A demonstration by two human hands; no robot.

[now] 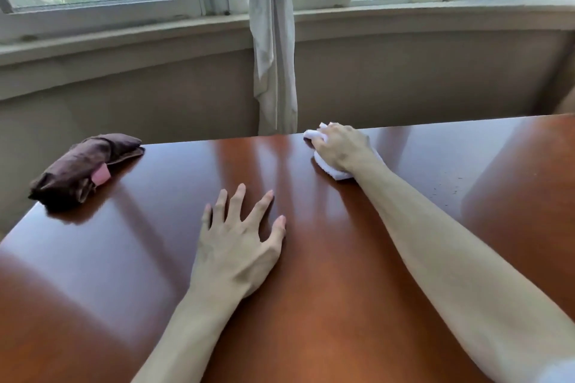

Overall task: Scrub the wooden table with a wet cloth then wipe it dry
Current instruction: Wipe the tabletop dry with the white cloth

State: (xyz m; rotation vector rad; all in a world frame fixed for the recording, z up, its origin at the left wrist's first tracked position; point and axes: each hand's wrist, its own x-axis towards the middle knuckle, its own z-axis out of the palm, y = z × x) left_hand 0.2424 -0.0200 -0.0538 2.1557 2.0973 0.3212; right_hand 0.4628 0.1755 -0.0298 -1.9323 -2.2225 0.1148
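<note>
A glossy reddish-brown wooden table (130, 258) fills the lower part of the view. My right hand (340, 146) is stretched to the table's far edge and presses a bunched white cloth (334, 172) flat on the wood, fingers curled over it. My left hand (239, 242) rests palm down near the middle of the table with its fingers spread and nothing in it. A folded dark brown cloth (81, 168) with a pink tag lies at the far left corner, apart from both hands.
Behind the table runs a beige wall under a window sill (124, 37). A tied grey curtain (273, 56) hangs down to the table's far edge, just left of my right hand. A few small specks (448, 190) dot the wood at right.
</note>
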